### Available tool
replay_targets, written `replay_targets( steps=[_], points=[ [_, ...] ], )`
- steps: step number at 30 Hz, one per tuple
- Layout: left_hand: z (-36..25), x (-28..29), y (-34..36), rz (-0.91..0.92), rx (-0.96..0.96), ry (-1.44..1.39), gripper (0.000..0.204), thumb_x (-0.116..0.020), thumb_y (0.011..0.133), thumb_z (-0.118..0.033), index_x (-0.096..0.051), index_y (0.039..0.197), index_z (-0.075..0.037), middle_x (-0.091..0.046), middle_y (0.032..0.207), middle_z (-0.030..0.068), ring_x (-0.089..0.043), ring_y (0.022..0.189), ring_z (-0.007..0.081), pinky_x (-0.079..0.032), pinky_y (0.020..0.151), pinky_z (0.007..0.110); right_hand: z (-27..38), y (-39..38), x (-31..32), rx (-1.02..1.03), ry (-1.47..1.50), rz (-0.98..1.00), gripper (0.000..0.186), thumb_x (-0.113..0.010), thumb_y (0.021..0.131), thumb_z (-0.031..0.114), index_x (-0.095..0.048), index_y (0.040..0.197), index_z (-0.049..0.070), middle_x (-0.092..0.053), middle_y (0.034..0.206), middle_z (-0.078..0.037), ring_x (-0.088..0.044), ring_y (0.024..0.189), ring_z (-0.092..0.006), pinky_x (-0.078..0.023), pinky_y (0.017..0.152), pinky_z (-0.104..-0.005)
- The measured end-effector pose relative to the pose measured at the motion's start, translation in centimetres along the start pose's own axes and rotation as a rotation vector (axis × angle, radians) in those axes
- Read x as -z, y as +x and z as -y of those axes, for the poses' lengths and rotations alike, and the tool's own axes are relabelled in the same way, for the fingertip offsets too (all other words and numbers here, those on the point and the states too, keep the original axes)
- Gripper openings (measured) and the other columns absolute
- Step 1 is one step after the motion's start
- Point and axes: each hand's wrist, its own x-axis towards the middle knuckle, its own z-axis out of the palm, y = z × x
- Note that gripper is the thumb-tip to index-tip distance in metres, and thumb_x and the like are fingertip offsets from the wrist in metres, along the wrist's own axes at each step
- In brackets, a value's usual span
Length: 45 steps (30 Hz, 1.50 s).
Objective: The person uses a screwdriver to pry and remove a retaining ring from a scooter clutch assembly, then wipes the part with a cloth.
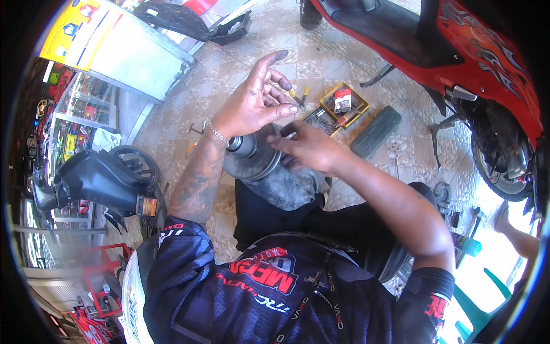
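Note:
My left hand [258, 100] is raised above my lap, its stained fingers spread and the thumb stretched out, with nothing in it. Just below its wrist is a round metal pulley-like part [260, 162], a wide disc with a stepped cylindrical hub. A grey, soiled cloth [289, 189] lies under the part, over my thighs. My right hand [312, 148] comes in from the right with bent fingers on the disc's upper right side. A small pale edge shows by these fingers; its kind I cannot make out. The palm side of that hand is hidden.
On the tiled floor ahead stand a yellow tray [360, 117] with a red-and-white box and a long dark case [375, 132]. A red motorcycle [401, 57] fills the right. Left are a white counter [143, 49] and black scooter bodywork [100, 180]. Another person's bare limb [515, 232] shows at right.

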Motion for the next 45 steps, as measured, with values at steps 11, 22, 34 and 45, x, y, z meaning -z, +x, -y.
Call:
replay_targets(
  steps=[11,22,34,45],
  points=[
    [-0.1,3.2,-2.4,-0.311,-0.036,-0.106,0.086,-0.074,0.093,-0.005,-0.023,0.161,-0.014,-0.051,0.130,0.0166,-0.065,0.103,0.0183,-0.059,0.087,0.034,-1.0,2.8,-3.0,0.152,0.026,-0.243,0.040,-0.060,0.098,0.032,-0.068,0.112,-0.004,-0.067,0.089,-0.009,-0.063,0.075,-0.0168,-0.054,0.064,-0.0323],
    [-0.2,4.3,-5.4,-0.432,0.037,-0.161,0.076,-0.076,0.094,-0.013,-0.032,0.156,-0.008,-0.051,0.126,0.0144,-0.062,0.109,0.0174,-0.056,0.093,0.033,0.0,2.2,-1.9,-0.052,0.373,-0.261,0.034,-0.054,0.100,0.038,-0.066,0.107,0.008,-0.064,0.084,-0.003,-0.057,0.071,-0.0156,-0.047,0.066,-0.0343],
    [1.7,5.0,-7.6,-0.395,0.104,-0.211,0.066,-0.057,0.105,-0.043,-0.038,0.155,-0.005,-0.056,0.134,0.0149,-0.061,0.121,0.0248,-0.049,0.107,0.038,1.8,0.9,-1.2,-0.035,0.658,-0.200,0.028,-0.048,0.103,0.034,-0.061,0.104,0.009,-0.057,0.081,-0.004,-0.051,0.067,-0.0162,-0.040,0.060,-0.0342],
    [-0.6,0.3,-6.9,-0.309,-0.132,-0.818,0.111,-0.058,0.082,-0.085,-0.033,0.156,-0.005,-0.047,0.150,0.0189,-0.048,0.139,0.0366,-0.039,0.117,0.056,6.6,-6.1,-0.8,0.188,0.865,-0.101,0.029,-0.049,0.108,0.031,-0.060,0.117,0.006,-0.065,0.097,-0.009,-0.062,0.077,-0.0173,-0.052,0.067,-0.0322]
  ],
)
